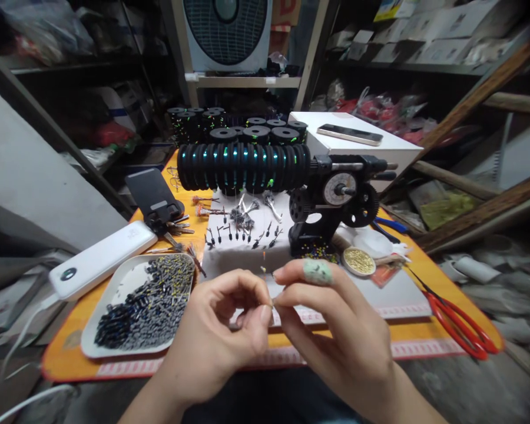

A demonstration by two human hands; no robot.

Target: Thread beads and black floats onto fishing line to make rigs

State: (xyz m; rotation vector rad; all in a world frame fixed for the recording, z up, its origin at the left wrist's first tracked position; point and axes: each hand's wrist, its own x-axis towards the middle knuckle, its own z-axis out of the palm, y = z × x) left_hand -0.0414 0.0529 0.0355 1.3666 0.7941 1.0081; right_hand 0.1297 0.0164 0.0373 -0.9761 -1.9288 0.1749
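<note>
My left hand (229, 324) and my right hand (344, 318) meet over the front of the white board (401, 297). Thumb and finger of each are pinched together, tip to tip. What they hold is too small to name and mostly hidden. Just above the fingertips is a tiny pale bead-like piece (263, 269). A green wrap (317, 271) circles one finger of my right hand. Behind the hands, a row of small black pieces (230, 233) hangs below a long ribbed black roller (242, 168), which joins a black geared device with a dial (339, 188).
At left sit a white tray (88, 330) of small grey and black parts, a white power bank (103, 259) and a black stand (152, 191). Rightward are a dish of gold beads (359, 261), red-handled scissors (461, 327) and a phone (350, 134) on a white box. Black spools (256, 132) stand behind.
</note>
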